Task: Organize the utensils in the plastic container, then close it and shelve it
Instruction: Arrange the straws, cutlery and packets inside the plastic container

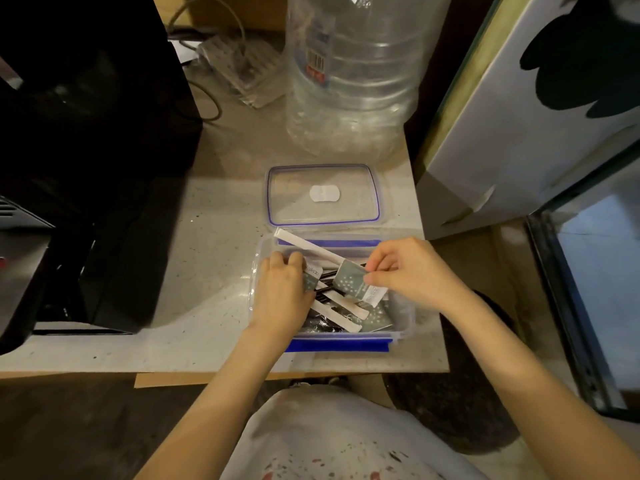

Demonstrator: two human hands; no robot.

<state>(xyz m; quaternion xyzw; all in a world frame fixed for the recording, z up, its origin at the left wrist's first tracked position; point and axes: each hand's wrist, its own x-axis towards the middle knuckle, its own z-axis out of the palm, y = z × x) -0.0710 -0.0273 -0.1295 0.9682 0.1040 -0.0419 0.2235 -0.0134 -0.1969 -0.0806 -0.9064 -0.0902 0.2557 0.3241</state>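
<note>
Nearest the camera, a pale speckled garment (pixel 332 441) fills the bottom of the view, and two bare forearms reach forward from it over the near edge of a light stone counter (pixel 194 258).

The plastic container (pixel 403 318) sits open on the counter close to that near edge, its blue clips showing along the near and far sides. Both hands are inside it. The left hand (pixel 282 292) lies palm down over the left part of the contents, fingers curled loosely and pressed onto a grey-green packet (pixel 309 277) and the dark utensils (pixel 325 294) beneath; whether it actually grips anything cannot be told. The right hand (pixel 407 271) pinches a second grey-green sachet (pixel 353 280) with a star pattern between thumb and fingertips, holding it tilted just above the rest, the other fingers folded in.

A long white paper-wrapped utensil (pixel 304 245) leans diagonally across the far left corner of the container, its end poking over the rim. Shorter white wrapped pieces (pixel 341 311) and further packets lie jumbled in the bottom.

Just beyond the container, the clear lid (pixel 323 194) with a blue seal rests flat on the counter. Farther back stands a large clear water bottle (pixel 353 74). A black appliance (pixel 90 161) occupies the left side.
</note>
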